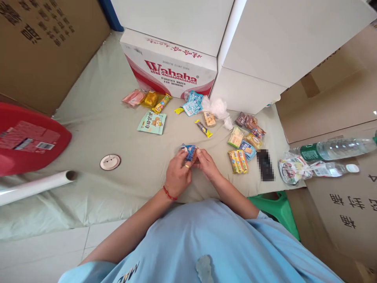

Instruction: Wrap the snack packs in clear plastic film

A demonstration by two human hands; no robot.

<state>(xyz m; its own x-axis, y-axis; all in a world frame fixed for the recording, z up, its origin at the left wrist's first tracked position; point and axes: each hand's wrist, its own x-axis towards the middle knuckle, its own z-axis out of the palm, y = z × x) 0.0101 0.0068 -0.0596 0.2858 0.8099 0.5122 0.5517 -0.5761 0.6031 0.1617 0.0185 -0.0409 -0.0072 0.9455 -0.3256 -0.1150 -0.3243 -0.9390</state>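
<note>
Both of my hands meet over the pale green cloth. My left hand, with a ring and a red string at the wrist, pinches a small blue and orange snack packet. My right hand grips the same packet from the other side. Many more wrapped snacks lie beyond: a light green packet, an orange-yellow group, blue wrappers, a yellow stick and a cluster of several packets on the right.
A Wahaha carton and white boxes stand behind the snacks. Brown cartons flank both sides. A red plastic stool, a white roll and a round lid lie left. Two water bottles, a bagged item, a green stool sit right.
</note>
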